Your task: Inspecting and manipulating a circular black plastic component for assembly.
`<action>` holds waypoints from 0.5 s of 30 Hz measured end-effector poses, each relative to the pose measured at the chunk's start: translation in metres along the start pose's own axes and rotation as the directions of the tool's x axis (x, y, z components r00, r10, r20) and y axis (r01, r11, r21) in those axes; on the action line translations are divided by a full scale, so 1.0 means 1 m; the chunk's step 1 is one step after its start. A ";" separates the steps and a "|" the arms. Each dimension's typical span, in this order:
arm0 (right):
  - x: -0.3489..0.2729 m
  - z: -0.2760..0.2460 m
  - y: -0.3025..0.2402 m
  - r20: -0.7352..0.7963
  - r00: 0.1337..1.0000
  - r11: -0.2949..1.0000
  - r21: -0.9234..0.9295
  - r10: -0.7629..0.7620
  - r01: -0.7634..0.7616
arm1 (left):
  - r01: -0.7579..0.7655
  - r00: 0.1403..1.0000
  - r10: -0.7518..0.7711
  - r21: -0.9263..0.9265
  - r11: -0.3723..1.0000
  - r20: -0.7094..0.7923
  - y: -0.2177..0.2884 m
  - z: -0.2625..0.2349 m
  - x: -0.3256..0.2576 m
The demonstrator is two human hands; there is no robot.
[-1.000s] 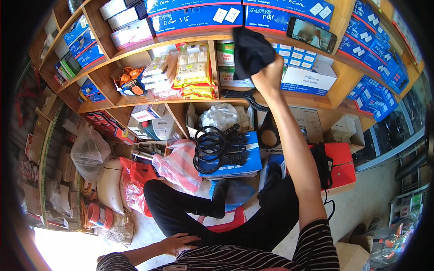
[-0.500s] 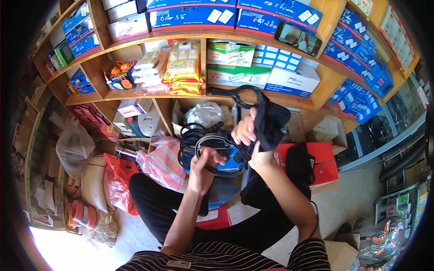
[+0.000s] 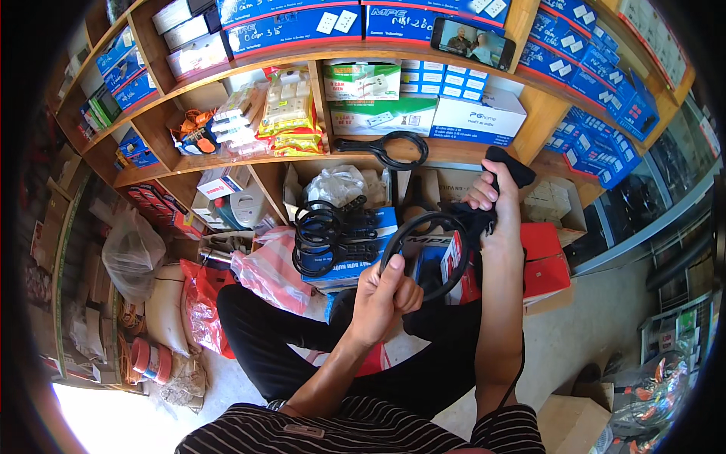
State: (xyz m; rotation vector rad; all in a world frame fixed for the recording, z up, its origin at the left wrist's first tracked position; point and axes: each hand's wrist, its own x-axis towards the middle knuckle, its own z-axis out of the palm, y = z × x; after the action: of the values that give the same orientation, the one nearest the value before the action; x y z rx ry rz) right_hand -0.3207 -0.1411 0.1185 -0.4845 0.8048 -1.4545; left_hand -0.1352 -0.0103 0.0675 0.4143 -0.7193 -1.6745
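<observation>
My left hand (image 3: 387, 299) is closed around the rim of a black ring-shaped wrench (image 3: 456, 265), held up in front of my knees. My right hand (image 3: 493, 200) grips a bunched black cloth (image 3: 513, 168), with part of it hanging below the fingers beside the ring. Whether the wrench's handle lies inside that cloth is hidden. Beyond my hands, another ring-shaped wrench (image 3: 363, 146) rests at the shelf edge. Several more black ring wrenches (image 3: 318, 234) are piled on a blue box (image 3: 344, 282) to the left.
Wooden shelves (image 3: 227, 74) hold blue boxes and packaged sockets. A phone (image 3: 473, 41) leans on the upper shelf, its screen lit. Right of my forearm stands a red box (image 3: 546, 265). Pink-and-white (image 3: 276, 272) and red plastic bags (image 3: 204, 306) lie at the left.
My left hand has moved right and closed on the ring's rim. My right hand has moved up and right with the cloth, uncovering the wrench at the shelf edge. The view has shifted slightly.
</observation>
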 end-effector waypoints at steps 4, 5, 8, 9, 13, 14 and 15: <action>0.005 -0.002 0.003 0.050 0.998 0.998 0.052 0.038 -0.040 | -0.075 0.996 0.069 0.139 0.987 0.048 -0.002 -0.004 -0.008; 0.009 -0.002 0.005 0.042 0.997 0.996 0.055 0.065 -0.067 | -0.093 0.995 0.085 0.167 0.982 0.052 -0.004 -0.008 -0.011; 0.014 0.001 0.009 0.021 0.998 0.997 0.046 0.067 -0.068 | -0.158 0.982 0.189 0.633 0.758 0.019 0.001 -0.004 -0.023; 0.015 0.003 0.012 0.013 0.999 0.999 0.032 0.040 -0.040 | -0.130 0.988 0.154 0.714 0.688 0.031 0.009 -0.002 -0.027; 0.030 -0.005 0.022 -0.014 0.999 0.999 0.032 0.040 -0.039 | -0.229 0.973 0.163 0.737 0.636 0.161 0.018 -0.007 -0.028; 0.040 -0.015 0.023 0.010 0.997 0.995 0.071 0.074 -0.075 | -0.226 0.974 0.155 0.733 0.642 0.164 0.021 -0.006 -0.028; 0.049 -0.024 0.025 0.035 0.994 0.988 0.110 0.107 -0.110 | -0.237 0.971 0.156 0.766 0.597 0.179 0.023 -0.006 -0.029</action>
State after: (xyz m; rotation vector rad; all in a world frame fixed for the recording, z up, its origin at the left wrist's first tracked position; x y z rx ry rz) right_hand -0.3247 -0.1826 0.0757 -0.3704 0.7124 -1.3800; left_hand -0.1081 0.0138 0.0749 0.8401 -1.5291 -1.0834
